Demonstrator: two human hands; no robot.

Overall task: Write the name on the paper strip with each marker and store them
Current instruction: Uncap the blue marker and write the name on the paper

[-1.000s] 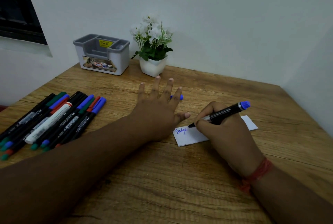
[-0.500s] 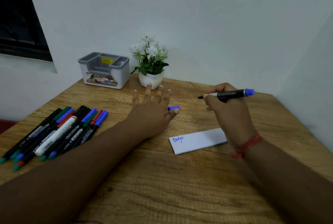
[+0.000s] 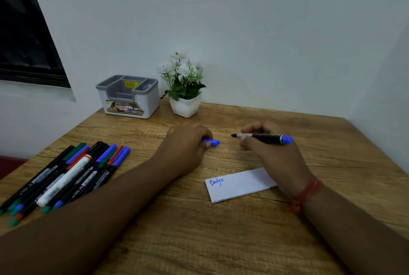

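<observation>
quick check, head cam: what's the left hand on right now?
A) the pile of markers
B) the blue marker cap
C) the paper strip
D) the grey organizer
B: the left hand is closed on the blue cap on the table, its end poking out past the fingers toward the uncapped marker in the right hand. The paper strip lies apart, nearer the camera.
</observation>
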